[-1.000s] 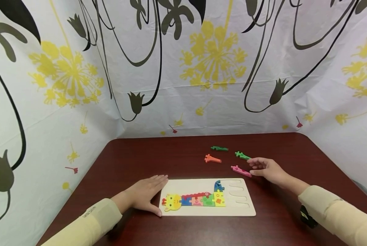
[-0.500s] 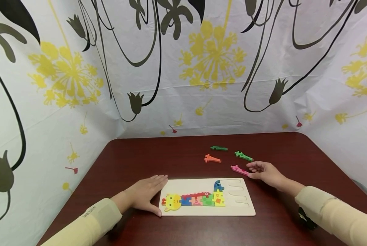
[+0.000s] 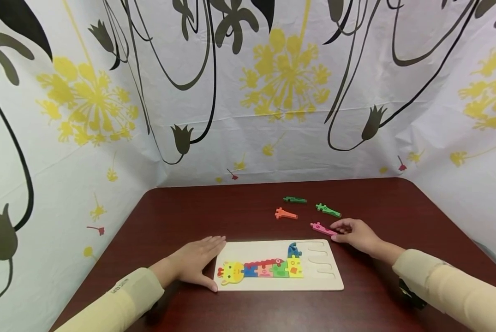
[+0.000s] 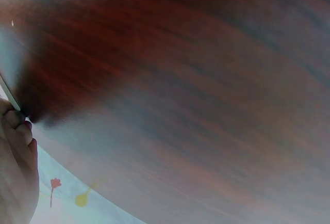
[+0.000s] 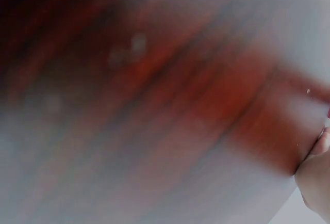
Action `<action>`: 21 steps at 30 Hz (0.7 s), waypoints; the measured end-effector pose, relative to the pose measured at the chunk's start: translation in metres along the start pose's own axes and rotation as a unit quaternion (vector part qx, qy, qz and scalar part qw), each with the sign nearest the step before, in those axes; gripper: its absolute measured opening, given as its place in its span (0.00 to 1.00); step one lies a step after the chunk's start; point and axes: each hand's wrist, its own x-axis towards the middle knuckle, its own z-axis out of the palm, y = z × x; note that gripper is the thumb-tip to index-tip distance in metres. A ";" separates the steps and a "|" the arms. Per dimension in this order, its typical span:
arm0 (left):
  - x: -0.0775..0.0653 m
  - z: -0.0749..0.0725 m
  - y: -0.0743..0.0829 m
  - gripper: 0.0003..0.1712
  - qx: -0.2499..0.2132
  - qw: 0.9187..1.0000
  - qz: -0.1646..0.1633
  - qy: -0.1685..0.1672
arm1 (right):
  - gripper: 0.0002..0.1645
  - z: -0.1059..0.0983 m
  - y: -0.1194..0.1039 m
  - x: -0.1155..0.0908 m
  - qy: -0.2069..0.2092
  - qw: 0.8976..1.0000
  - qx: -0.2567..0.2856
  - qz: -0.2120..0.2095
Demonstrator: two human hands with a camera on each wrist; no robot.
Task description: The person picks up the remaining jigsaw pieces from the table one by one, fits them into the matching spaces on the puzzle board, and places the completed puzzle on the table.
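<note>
A pale wooden puzzle board (image 3: 256, 251) lies flat on the table, with a yellow giraffe head (image 3: 232, 273) and several coloured body pieces fitted in it. On its right side, outlined leg slots show bare wood. My left hand (image 3: 198, 260) rests at the board's left edge, fingers extended by the top corner and thumb by the bottom one. Beyond the board's upper right corner, my right hand (image 3: 357, 235) pinches the right end of a pink puzzle piece (image 3: 321, 228) between thumb and fingers. That piece lies on the table. Both wrist views catch only part of a hand.
Behind the pink piece lie a light green piece (image 3: 328, 210), an orange piece (image 3: 286, 213) and a dark green piece (image 3: 295, 199). The dark red table (image 3: 214, 212) meets a white flower-print cloth (image 3: 239, 138) at the back and sides.
My right hand has moved left and slightly nearer, from beside the light green piece onto the pink piece's end. The left hand and board stay in place.
</note>
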 end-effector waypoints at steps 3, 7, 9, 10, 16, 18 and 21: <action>0.000 0.000 0.000 0.69 0.000 1.000 0.003 0.001 | 0.22 0.002 0.000 -0.001 0.012 1.000 -0.014 -0.009; 0.000 0.000 0.000 0.69 -0.002 1.000 0.001 0.000 | 0.20 0.005 0.000 -0.001 0.030 0.999 -0.034 -0.015; 0.000 0.001 -0.001 0.69 -0.003 1.000 -0.001 -0.001 | 0.19 0.007 0.000 -0.001 0.038 0.998 -0.042 -0.018; 0.000 0.001 -0.001 0.69 -0.001 1.000 -0.002 -0.001 | 0.18 0.008 0.000 -0.001 0.041 0.998 -0.045 -0.019; 0.000 0.002 -0.001 0.69 0.001 1.000 0.002 0.001 | 0.17 0.011 -0.001 -0.001 0.055 0.997 -0.060 -0.015; 0.000 0.002 -0.001 0.69 0.002 1.000 0.002 0.001 | 0.17 0.011 -0.003 -0.002 0.058 0.996 -0.066 -0.014; 0.000 0.002 -0.001 0.69 0.004 1.000 0.001 0.003 | 0.16 0.012 -0.004 -0.002 0.059 0.996 -0.068 -0.010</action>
